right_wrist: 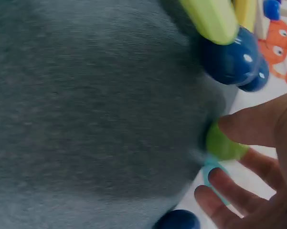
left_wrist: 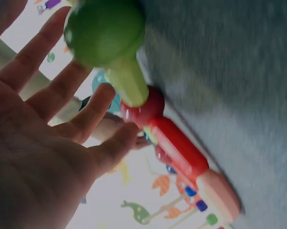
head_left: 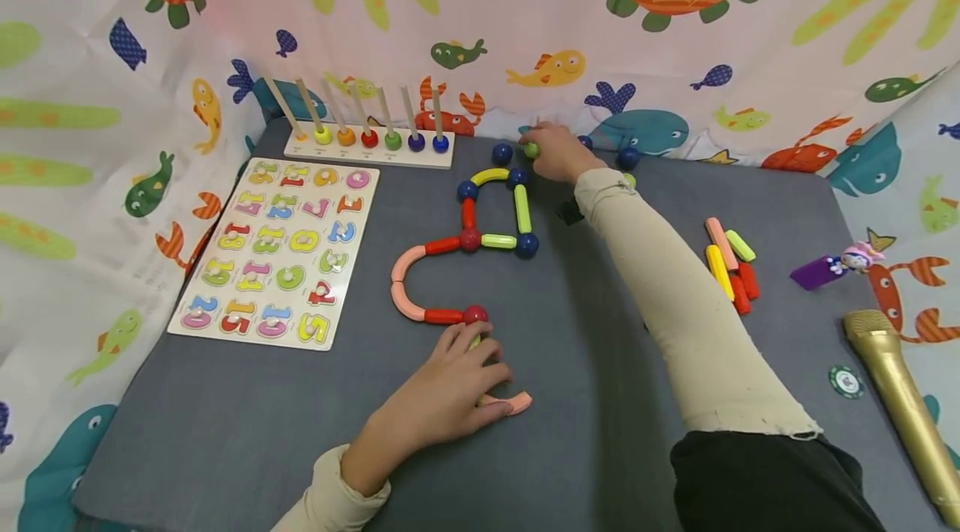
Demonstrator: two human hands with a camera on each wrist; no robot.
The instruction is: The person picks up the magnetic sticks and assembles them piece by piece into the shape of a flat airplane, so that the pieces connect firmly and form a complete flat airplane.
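At the back of the table my right hand (head_left: pixel 558 153) pinches a light green ball (right_wrist: pixel 223 143) between thumb and index finger; its other fingers are spread. Nearer the front, my left hand (head_left: pixel 453 386) lies over the lower end of a chain of magnetic rods and balls. The left wrist view shows its fingers loosely extended beside a green ball (left_wrist: pixel 105 31) and a short light green rod (left_wrist: pixel 129 83), which joins a red ball (left_wrist: pixel 145 107). A pink curved rod (head_left: pixel 519 404) shows by the left thumb. The chain continues through red rods (head_left: pixel 444 316) to a closed loop with blue balls (head_left: pixel 527 245).
A number puzzle board (head_left: pixel 273 253) and a peg stacker (head_left: pixel 367 150) stand on the left. Loose rods (head_left: pixel 717 269), a purple figure (head_left: pixel 817 272), a poker chip (head_left: pixel 846 382) and a gold microphone (head_left: pixel 896 399) lie right. Loose blue balls (head_left: pixel 628 158) sit along the back edge by the printed curtain.
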